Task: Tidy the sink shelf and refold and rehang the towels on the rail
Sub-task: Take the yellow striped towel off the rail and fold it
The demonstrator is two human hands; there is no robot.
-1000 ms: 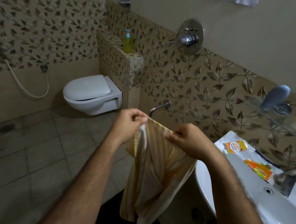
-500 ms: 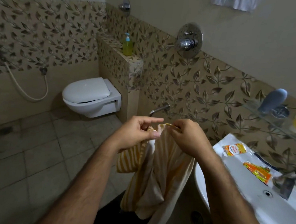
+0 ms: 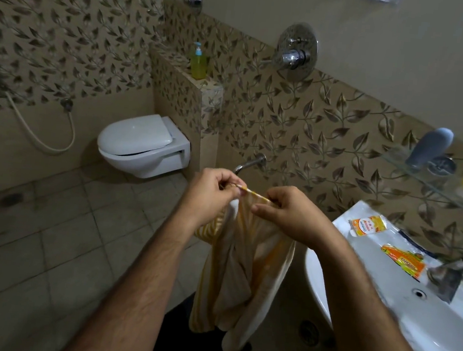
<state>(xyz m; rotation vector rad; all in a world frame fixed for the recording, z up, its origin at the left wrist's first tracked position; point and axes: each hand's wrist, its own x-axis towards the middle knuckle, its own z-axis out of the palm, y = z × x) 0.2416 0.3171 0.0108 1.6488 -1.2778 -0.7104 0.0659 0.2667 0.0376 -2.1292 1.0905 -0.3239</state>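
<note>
Pinching the towel [image 3: 243, 265] edge with both hands: your left hand [image 3: 208, 193] and right hand [image 3: 289, 213] fingers curl closed on it, a short taut stretch between them, the rest hanging bunched below over the floor. Sink [image 3: 419, 332] just right, two sachets [image 3: 368, 224] on its rim. Glass shelf [image 3: 438, 182] beyond carries bottles. Toilet [image 3: 142, 144] far left.
</note>
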